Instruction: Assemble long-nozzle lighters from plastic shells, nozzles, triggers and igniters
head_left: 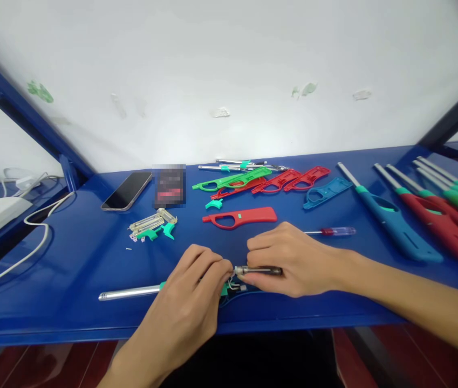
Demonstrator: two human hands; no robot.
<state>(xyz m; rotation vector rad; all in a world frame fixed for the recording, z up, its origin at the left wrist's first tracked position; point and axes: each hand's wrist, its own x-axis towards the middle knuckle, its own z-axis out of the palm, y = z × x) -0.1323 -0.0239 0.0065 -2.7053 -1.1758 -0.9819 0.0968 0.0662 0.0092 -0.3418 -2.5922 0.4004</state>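
Observation:
A long-necked gas lighter (131,292) lies opened near the shelf's front edge, its silver tube pointing left. My left hand (196,285) is closed over its green middle, with thumb and fingertips pinched near thin white wires (232,283). Part of a blue handle shell (229,300) shows beneath. My right hand (289,261) is closed on a slim dark part with a metal end (259,270), perhaps the lighter's gas tank. That metal end meets my left fingertips; whether the two touch is hard to tell.
Behind my hands lie a red handle shell (239,217), more shells (232,179), and a screwdriver (337,231). Green triggers (168,230) and clear parts (147,223) sit left, near a phone (127,191). Several whole lighters (398,221) line the right.

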